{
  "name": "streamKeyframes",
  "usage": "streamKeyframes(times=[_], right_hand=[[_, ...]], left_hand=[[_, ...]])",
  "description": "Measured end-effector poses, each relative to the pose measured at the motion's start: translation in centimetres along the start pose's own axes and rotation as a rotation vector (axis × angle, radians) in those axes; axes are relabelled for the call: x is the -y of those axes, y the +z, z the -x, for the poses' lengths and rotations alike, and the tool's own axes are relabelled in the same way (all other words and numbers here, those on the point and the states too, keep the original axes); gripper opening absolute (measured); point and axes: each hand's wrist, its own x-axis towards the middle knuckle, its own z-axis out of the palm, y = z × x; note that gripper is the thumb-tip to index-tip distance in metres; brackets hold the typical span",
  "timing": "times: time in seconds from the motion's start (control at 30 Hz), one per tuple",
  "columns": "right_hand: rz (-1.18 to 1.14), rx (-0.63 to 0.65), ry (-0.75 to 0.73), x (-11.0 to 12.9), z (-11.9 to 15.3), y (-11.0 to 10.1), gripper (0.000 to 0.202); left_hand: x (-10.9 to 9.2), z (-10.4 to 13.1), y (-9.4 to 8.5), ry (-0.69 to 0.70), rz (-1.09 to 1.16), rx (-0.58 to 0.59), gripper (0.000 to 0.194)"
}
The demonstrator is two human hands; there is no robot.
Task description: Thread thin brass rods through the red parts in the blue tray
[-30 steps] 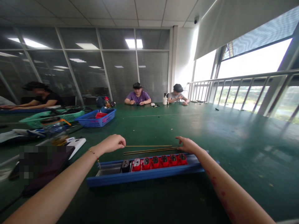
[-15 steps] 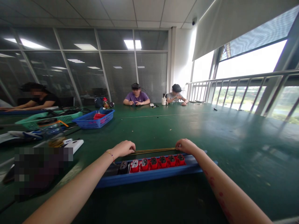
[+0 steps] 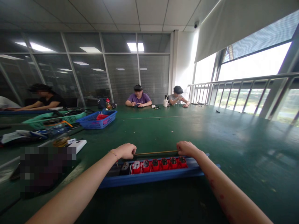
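A thin yellow rubber band (image 3: 156, 152) is pulled straight between my two hands, just beyond the far side of a long blue tray (image 3: 154, 179). My left hand (image 3: 127, 151) is closed on the band's left end. On the right end, my right hand (image 3: 187, 148) is curled shut too, the fingertips turned away from view. Several red blocks (image 3: 155, 165) with dark tops stand in a row inside the tray. At the row's left end sits a black block (image 3: 125, 168) with a greyish top.
Left of me lie a dark item partly blurred out, a white device (image 3: 80, 146) and a jar (image 3: 57, 133). Farther off are a green basket (image 3: 35, 123) and a blue basket (image 3: 93, 123) holding something red. Several people sit around the green table (image 3: 149, 130).
The band's strands, earlier spread apart, now run together as nearly one line. Both hands remain at its ends. The view has shifted slightly.
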Motion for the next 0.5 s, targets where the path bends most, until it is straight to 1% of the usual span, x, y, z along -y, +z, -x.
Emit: streamKeyframes(times=[0.1, 0.17, 0.2, 0.27, 0.33, 0.4, 0.5], right_hand=[[-0.072, -0.074, -0.005, -0.2, 0.7, -0.7, 0.013], [-0.124, -0.108, -0.016, -0.4, 1.4, -1.4, 0.013], [-0.188, -0.115, -0.025, -0.4, 1.9, -1.9, 0.012], [-0.421, -0.103, -0.062, -0.1, 3.0, -2.7, 0.011], [-0.746, -0.065, -0.118, 0.4, 4.3, -3.4, 0.012], [-0.975, -0.049, -0.144, 1.1, 5.6, -3.8, 0.016], [-1.149, 0.047, -0.148, 1.8, 6.8, -3.9, 0.028]], left_hand=[[0.3, 1.1, -1.1, 0.007, 0.077, -0.035, 0.015], [0.4, 2.3, -2.0, 0.007, 0.12, -0.088, 0.018], [0.4, 3.1, -2.3, 0.006, 0.146, -0.114, 0.02], [0.2, 4.7, -2.7, 0.006, 0.215, -0.16, 0.026], [-0.2, 6.3, -2.8, 0.005, 0.368, -0.212, 0.029], [-0.6, 7.8, -2.6, 0.013, 0.479, -0.181, 0.034], [-1.1, 9.3, -2.2, 0.02, 0.568, -0.057, 0.045]])
